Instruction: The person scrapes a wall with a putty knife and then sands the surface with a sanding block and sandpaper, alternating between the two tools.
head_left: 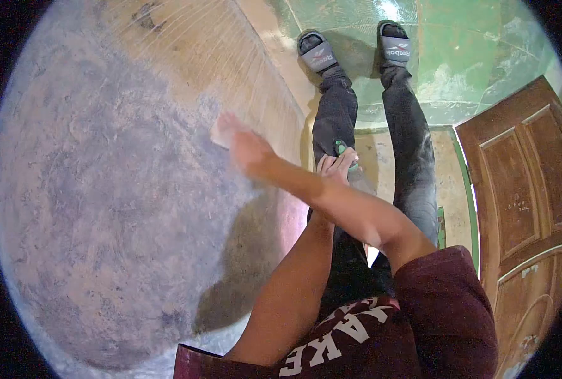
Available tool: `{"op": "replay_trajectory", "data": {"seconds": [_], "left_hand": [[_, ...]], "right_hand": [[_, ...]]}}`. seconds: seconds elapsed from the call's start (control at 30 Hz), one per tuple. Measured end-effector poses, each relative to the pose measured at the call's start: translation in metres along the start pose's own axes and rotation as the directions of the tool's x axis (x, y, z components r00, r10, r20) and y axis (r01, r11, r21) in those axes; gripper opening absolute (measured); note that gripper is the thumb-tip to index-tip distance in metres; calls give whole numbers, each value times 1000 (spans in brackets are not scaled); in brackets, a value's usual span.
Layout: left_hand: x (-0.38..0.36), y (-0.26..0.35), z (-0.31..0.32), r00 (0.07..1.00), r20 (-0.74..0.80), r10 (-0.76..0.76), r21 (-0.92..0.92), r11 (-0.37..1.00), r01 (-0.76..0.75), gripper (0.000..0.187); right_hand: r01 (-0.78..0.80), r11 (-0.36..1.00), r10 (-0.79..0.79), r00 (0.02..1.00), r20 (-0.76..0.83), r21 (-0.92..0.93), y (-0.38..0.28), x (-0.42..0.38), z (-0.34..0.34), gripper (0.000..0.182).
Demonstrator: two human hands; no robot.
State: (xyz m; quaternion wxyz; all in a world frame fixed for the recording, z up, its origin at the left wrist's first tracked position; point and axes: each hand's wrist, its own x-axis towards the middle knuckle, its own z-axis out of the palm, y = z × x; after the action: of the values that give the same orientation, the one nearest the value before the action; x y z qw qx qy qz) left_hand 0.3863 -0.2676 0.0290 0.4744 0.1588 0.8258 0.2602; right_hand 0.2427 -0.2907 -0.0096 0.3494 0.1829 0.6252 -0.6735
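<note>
My right hand (pixel 248 146) reaches across my body to the wall (pixel 123 202) on the left and is smeared by motion. Under its fingers is a pale flat piece (pixel 219 136), pressed to the wall; its material cannot be made out. Grey, patchy coating covers much of that wall, while its upper part is tan with scratch-like streaks. Below the crossing forearm, my left hand (pixel 336 165) is closed around a putty knife with a green handle (pixel 341 148). Its greyish blade (pixel 360 180) points down past my fingers, partly hidden by my right forearm.
A brown panelled wooden door (pixel 521 189) stands open at the right. The green floor (pixel 458 57) has whitish dusty smears. My feet, in grey slides (pixel 319 55), stand beyond a tan doorway strip (pixel 377 155), close to the wall's base.
</note>
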Motion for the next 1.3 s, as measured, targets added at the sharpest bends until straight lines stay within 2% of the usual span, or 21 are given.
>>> {"op": "replay_trajectory", "data": {"seconds": [0.03, 0.2, 0.27, 0.33, 0.47, 0.53, 0.57, 0.6, 0.67, 0.77, 0.83, 0.87, 0.93, 0.97, 1.03, 1.07, 1.13, 1.2, 1.27, 1.3], "left_hand": [[0, 0, 1, 1000, 2, 4, 3, 1000, -4, 35], [5, 3, 1, 1000, -6, 17, 25, 1000, -16, 33], [4, 6, -3, 999, 26, -47, 32, 998, 46, 33], [3, 2, -3, 1000, 21, -16, 42, 999, 15, 34], [5, 2, 2, 998, -37, 45, 83, 996, -42, 35], [7, 4, -3, 1000, 0, 25, 54, 998, -25, 35], [6, 4, -4, 999, 39, -1, 23, 1000, 0, 36], [4, 1, -2, 999, 41, -1, 24, 1000, 0, 36], [0, -7, 5, 988, 144, -58, -15, 998, 61, 45], [5, -1, -2, 997, 71, -22, 43, 999, 19, 36], [6, 3, -9, 997, 78, -20, 24, 1000, 18, 35], [6, 3, -7, 997, 79, -4, 5, 1000, 3, 35], [6, -1, -2, 999, 24, 34, -19, 999, -33, 35], [5, -4, 0, 997, -24, 69, -33, 997, -70, 35], [6, -6, 3, 998, -15, 64, 10, 998, -64, 36], [3, -4, 0, 999, -2, 47, 55, 997, -47, 37], [-1, -14, 3, 998, -10, 57, 19, 998, -57, 36], [-1, -20, 11, 996, -32, 84, -26, 996, -85, 36], [0, -17, 8, 996, 86, 15, -55, 998, -10, 42], [0, -15, 8, 996, 86, 13, -56, 998, -8, 42]], "right_hand": [[33, 999, -32, 999, -36, 14, 4, 4, -4, 59], [47, 998, -47, 999, -16, -47, -5, -13, -3, 60], [67, 997, -68, 997, -23, -31, -4, -11, 3, 60], [-2, 977, 6, 1000, 18, -215, 6, 6, -4, 60], [-22, 967, 44, 996, 82, -256, -3, -1, -10, 63], [60, 952, -22, 991, 131, -299, -9, -14, -7, 61], [60, 953, -22, 991, 131, -296, -5, -8, -13, 61], [-3, 963, 41, 990, 137, -270, 3, 5, -24, 61], [-68, 967, 105, 984, 141, -244, 8, 9, -18, 61], [-63, 953, 103, 987, 120, -298, 3, 6, 0, 61], [27, 945, -2, 997, 78, -326, 5, -3, -1, 61], [25, 944, 2, 997, 79, -329, 7, 4, -9, 61], [-119, 955, 154, 982, 112, -272, 14, 24, -29, 62], [-120, 955, 155, 982, 109, -272, 10, 20, -25, 62], [-16, 968, 49, 991, 125, -252, -4, 8, -13, 64], [-19, 969, 52, 990, 130, -246, -3, 7, -14, 64], [-3, 979, 27, 993, 117, -204, 3, 5, -24, 67], [-38, 978, 66, 989, 129, -206, 7, 14, -37, 67], [-73, 975, 105, 984, 147, -209, 2, 9, -39, 68], [-45, 970, 87, 982, 166, -238, -6, -1, -31, 68]]}}
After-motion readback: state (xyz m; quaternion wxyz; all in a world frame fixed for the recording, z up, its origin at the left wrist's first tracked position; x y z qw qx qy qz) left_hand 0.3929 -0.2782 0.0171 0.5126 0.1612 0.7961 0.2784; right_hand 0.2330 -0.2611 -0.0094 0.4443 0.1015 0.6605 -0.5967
